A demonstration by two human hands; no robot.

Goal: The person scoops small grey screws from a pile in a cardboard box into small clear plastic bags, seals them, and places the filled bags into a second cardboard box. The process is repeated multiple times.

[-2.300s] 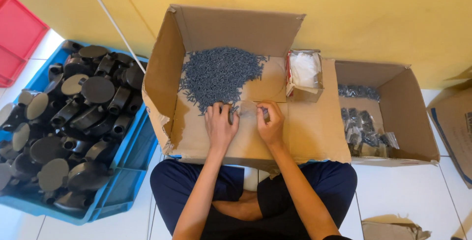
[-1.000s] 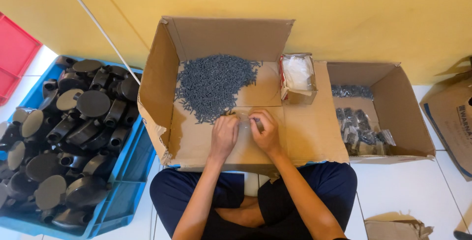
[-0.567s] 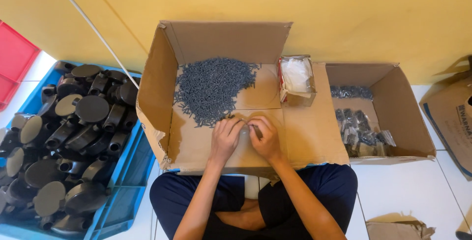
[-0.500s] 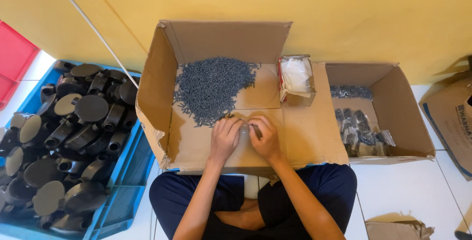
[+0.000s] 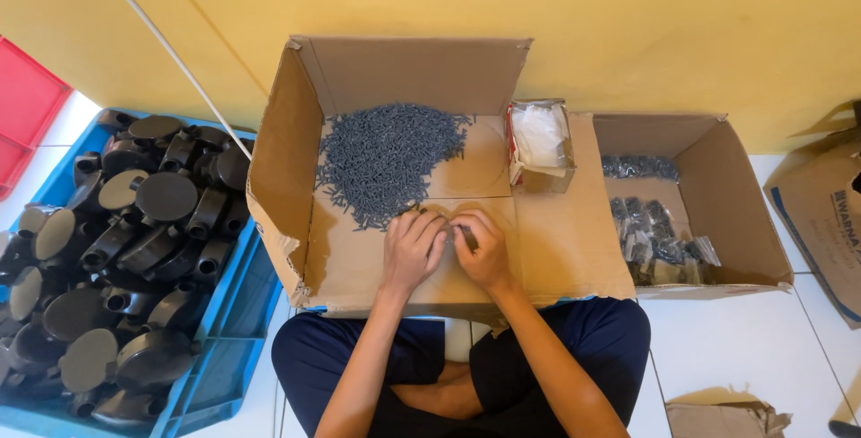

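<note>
A seated person's left hand [image 5: 413,248] and right hand [image 5: 482,250], fingers curled and pressed together, pinch small grey screws beside the grey screw pile [image 5: 387,158] in an open cardboard box [image 5: 296,133]. Loose screws could slip and scatter.

Screw pile [image 5: 390,156] inside open carton [image 5: 408,70]; small box [image 5: 541,144] right of pile; crate of fittings [image 5: 229,308] left; second carton [image 5: 726,196] right.

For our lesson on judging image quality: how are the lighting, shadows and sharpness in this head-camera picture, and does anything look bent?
Head view: light is soft and even, with no glare; the cardboard box shades its own left inner wall; the grey screws are sharp, but what the left hand and right hand pinch is too small to make out; edges bow slightly.
</note>
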